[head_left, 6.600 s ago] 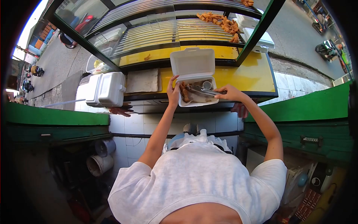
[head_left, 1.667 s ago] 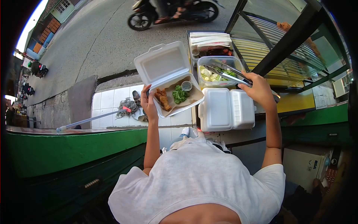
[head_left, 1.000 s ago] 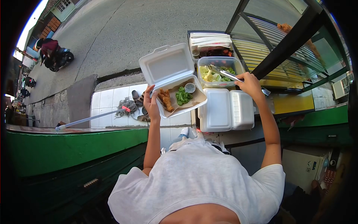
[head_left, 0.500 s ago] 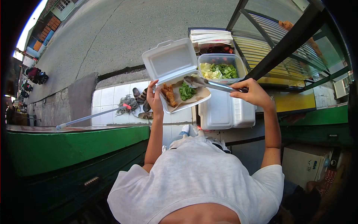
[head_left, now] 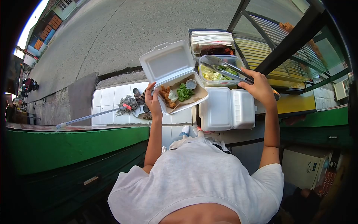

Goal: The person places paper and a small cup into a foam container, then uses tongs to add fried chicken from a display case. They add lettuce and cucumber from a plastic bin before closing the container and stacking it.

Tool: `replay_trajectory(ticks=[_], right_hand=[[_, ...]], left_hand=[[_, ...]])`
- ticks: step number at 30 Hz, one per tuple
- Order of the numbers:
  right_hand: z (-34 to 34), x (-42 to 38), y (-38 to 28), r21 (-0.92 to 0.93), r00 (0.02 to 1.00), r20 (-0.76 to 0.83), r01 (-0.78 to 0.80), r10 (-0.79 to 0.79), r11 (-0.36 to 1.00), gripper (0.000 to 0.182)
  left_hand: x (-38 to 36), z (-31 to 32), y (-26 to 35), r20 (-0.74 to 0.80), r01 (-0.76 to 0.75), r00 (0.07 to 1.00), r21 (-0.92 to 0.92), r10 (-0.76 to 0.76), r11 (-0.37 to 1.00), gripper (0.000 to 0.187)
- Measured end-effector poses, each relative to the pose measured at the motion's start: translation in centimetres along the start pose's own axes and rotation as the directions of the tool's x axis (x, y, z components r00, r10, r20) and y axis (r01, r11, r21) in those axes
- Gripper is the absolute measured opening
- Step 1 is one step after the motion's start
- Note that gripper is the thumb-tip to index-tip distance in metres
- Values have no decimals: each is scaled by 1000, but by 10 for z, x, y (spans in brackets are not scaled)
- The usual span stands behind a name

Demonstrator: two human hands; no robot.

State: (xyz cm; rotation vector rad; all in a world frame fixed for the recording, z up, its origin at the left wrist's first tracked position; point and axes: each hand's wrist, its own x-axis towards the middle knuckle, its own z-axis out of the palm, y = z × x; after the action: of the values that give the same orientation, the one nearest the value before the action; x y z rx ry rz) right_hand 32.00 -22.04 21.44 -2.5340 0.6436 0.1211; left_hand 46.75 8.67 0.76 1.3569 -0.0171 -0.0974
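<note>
My left hand (head_left: 152, 100) holds an open white foam box (head_left: 167, 63) by its left edge. Brown paper lines the box, which carries fried pieces, green leaves, a pale cabbage piece and a small sauce cup (head_left: 191, 84). My right hand (head_left: 259, 87) grips metal tongs (head_left: 223, 69). The tong tips reach over a clear tub of cabbage and greens (head_left: 220, 71) to the right of the box.
A stack of closed white foam boxes (head_left: 225, 109) lies below the tub. Behind the tub is a container with folded papers (head_left: 210, 39). A glass display case (head_left: 283, 41) with fried food stands at right. A green counter (head_left: 74, 143) runs at left, above sandals and a stick (head_left: 89, 118).
The tongs went from the tub to the box, left a pale cabbage piece beside the greens, and are back over the tub. The box stays in my left hand.
</note>
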Motion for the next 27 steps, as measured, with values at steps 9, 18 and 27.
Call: replay_trajectory(ticks=[9, 18, 27], right_hand=[[45, 56, 32, -342, 998, 17, -58, 68, 938, 49], [37, 50, 38, -290, 993, -19, -115, 115, 950, 39], [5, 11, 35, 53, 991, -19, -133, 134, 990, 43]], left_hand=[[-1, -2, -1, -3, 2, 1000, -6, -2, 1000, 25], [-2, -2, -5, -11, 36, 999, -27, -36, 999, 24], [0, -1, -8, -22, 43, 999, -41, -44, 998, 24]])
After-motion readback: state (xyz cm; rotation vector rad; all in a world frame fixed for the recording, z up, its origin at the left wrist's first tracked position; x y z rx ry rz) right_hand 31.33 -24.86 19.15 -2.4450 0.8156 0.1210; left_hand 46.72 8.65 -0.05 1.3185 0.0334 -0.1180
